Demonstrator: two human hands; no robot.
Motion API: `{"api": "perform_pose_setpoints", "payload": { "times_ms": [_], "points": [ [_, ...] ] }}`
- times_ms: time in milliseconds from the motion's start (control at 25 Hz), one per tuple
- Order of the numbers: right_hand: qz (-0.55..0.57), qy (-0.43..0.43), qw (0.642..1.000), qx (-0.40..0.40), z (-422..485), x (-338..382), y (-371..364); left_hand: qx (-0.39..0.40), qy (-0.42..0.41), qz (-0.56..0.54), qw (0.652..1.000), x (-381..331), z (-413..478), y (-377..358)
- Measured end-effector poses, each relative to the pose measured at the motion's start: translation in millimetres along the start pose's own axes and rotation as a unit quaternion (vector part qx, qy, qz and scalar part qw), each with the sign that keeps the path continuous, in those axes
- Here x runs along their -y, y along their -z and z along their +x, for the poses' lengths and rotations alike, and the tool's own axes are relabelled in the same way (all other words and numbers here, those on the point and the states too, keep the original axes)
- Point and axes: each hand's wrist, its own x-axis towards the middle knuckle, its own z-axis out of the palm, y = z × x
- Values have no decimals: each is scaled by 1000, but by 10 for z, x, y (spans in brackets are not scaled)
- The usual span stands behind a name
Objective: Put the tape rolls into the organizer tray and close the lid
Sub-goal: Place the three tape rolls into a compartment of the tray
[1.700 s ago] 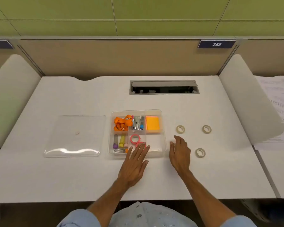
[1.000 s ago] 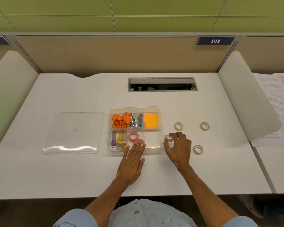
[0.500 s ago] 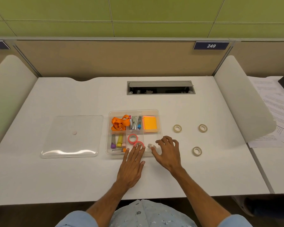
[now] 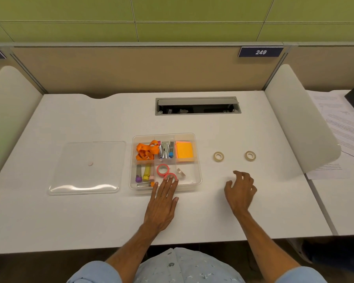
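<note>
Tape rolls: two beige rolls (image 4: pixel 218 156) (image 4: pixel 250 155) lay flat on the desk (image 4: pixel 90 217), beyond the right hand's (image 4: pixel 240 193) fingertips. A third, pale roll (image 4: pixel 180 173) leaned tilted inside the organizer tray (image 4: pixel 198 160), just right of the left hand's (image 4: pixel 161 205) fingertips. Two pink rolls (image 4: pixel 163 169) (image 4: pixel 170 176) lay at those fingertips.

Risk: the tilted roll could block the lid (image 4: pixel 86 168); a hurried reach could roll a beige ring away.

Left fingers were flat and empty; right fingers were loosely curled and empty.

Open-plan office cubicle: white laminate desk (image 4: pixel 90 123) with recessed grey cable hatch (image 4: pixel 197 106), tan fabric partition (image 4: pixel 131 70), navy number plate "249" (image 4: pixel 260 52), printed papers (image 4: pixel 339 127) next desk.
</note>
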Motion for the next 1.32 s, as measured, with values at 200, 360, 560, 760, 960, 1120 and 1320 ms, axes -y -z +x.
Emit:
{"api": "perform_pose_setpoints", "payload": {
  "times_ms": [200,360,560,760,960,1120,1320],
  "points": [
    [-4,-76,995,67,-84,-251,-10,-4,-1,6,1000,-6,1,0],
    [-14,-70,995,64,-89,-214,-11,-9,-6,7,1000,1,0,0],
    [-28,-50,997,61,-20,-52,0,-7,-11,-3,1000,17,-2,-2],
    [83,94,991,42,16,313,44,-9,-11,-4,1000,42,-2,-28],
    [97,247,958,108,3,710,35,-16,-13,-1,1000,30,-3,-19],
    [50,290,948,124,-59,854,-95,-18,-10,-9,1000,37,4,-36],
    [50,294,946,124,-63,878,-128,-11,-7,-11,1000,50,5,-58]
  ]
}}
